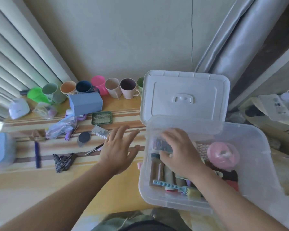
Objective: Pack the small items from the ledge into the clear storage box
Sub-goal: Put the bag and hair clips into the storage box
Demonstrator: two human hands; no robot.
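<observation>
I read domestic room: window blinds [15, 52], curtain [244, 39], row of plastic cups [97, 88] on striped ledge [120, 114], toiletries scattered.

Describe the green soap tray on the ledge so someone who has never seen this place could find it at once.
Start at the row of coloured cups along the wall, then drop to the blue-grey box standing in front of them on the ledge. Just right of that box's base lies the green soap tray. It is the only flat, dark green rectangle there, with a ribbed pale grid inside.
</observation>
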